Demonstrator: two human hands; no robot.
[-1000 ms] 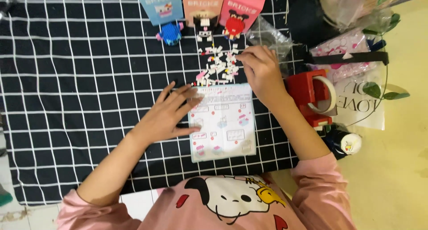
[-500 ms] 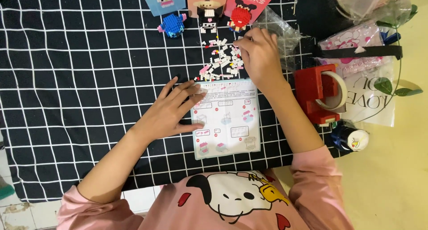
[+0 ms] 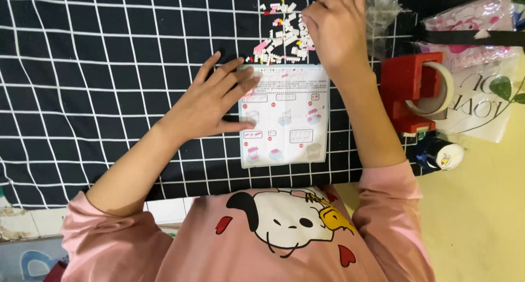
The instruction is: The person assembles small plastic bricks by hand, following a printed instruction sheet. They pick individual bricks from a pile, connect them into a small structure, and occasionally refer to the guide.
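Left hand (image 3: 210,104) lies flat, fingers spread, pinning the glossy paper instruction sheet (image 3: 285,115) on the black grid-pattern cloth (image 3: 98,68). Right hand (image 3: 334,27) digs in the pile of tiny plastic bricks (image 3: 281,38) just above the sheet; can't tell if it's pinching one.

A white instruction sheet (image 3: 284,115) with small pink-and-grey diagrams lies flat on the black grid cloth. At far right sits a pink patterned packet (image 3: 481,27) and, just below it, a clear bag (image 3: 486,104) with green leaves.
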